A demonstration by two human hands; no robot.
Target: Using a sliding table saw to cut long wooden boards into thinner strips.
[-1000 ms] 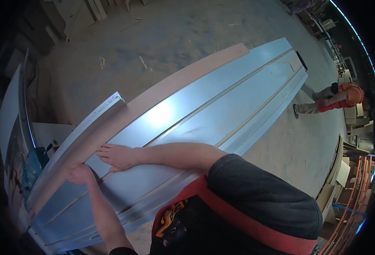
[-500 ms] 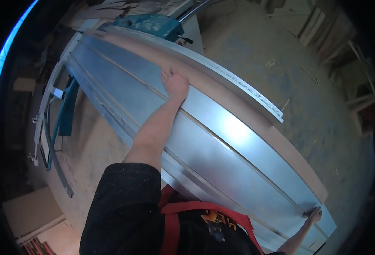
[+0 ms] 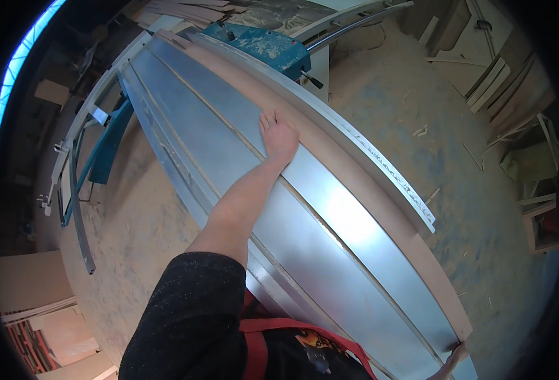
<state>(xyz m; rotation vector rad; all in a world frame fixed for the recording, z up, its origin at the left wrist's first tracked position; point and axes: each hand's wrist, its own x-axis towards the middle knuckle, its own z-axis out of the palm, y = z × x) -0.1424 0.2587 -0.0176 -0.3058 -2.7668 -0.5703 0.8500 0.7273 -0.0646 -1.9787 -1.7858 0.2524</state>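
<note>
A long tan board [image 3: 355, 183] lies along the far side of a shiny grooved metal table [image 3: 292, 209]. My left hand [image 3: 279, 140] lies on the board's near edge and the metal beside it, around mid-length. Its fingers are stretched out and point away from me. At the board's near right end, my right hand [image 3: 458, 356] is closed around the corner. Part of that hand is out of sight at the lower rim. Beyond the board runs a pale rail [image 3: 381, 155] with a rough top edge.
A teal machine housing [image 3: 260, 50] with a black lever stands at the far end of the table. Teal supports [image 3: 111, 142] and a pale frame [image 3: 80, 145] stand on the left. Wood scraps [image 3: 492, 82] lean at the far right, and panels [image 3: 32, 278] are stacked lower left.
The view has shifted, so the table and board sit differently in the picture. Both hands keep their places on the board.
</note>
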